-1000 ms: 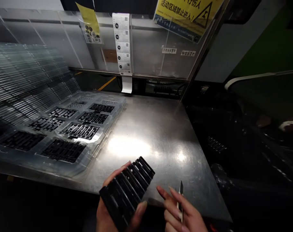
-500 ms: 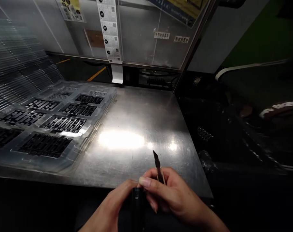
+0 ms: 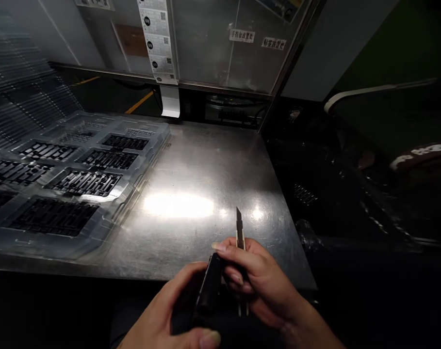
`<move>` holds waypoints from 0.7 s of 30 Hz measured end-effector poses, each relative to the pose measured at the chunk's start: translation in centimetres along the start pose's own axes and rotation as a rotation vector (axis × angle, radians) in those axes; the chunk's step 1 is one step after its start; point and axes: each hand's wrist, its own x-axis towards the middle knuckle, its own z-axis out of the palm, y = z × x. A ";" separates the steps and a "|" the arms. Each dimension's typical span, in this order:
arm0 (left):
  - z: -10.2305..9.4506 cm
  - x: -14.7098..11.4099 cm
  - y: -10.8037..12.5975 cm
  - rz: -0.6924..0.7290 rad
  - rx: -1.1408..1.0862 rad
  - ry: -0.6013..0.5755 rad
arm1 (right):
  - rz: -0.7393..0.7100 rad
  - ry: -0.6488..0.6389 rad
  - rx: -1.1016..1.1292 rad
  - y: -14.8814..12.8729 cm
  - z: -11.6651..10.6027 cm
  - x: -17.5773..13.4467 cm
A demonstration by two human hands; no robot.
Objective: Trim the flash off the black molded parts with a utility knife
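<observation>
At the worktop's [image 3: 213, 184] near edge, the left hand [image 3: 169, 315] gripped a black slotted part [image 3: 209, 291] edge-on; the right hand [image 3: 264, 286] grasped a knife [image 3: 239, 230], blade clear of it. Trimming appeared unfinished; tray [image 3: 133, 194] pockets held similar parts.

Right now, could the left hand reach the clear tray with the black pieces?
Probably not yet: the left hand is full, gripping a black part. The steel table between it and the tray lies bare.
</observation>
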 end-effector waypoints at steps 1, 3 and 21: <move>0.1 0.0 -0.4 0.006 -0.037 0.032 | -0.001 0.006 0.017 0.0 0.0 0.1; 0.4 0.0 -1.1 -0.010 -0.073 0.124 | 0.004 0.035 0.052 0.1 -0.1 0.2; 2.4 -0.8 -0.7 -0.346 -0.197 0.432 | -0.363 0.272 -0.837 0.8 -3.1 -0.6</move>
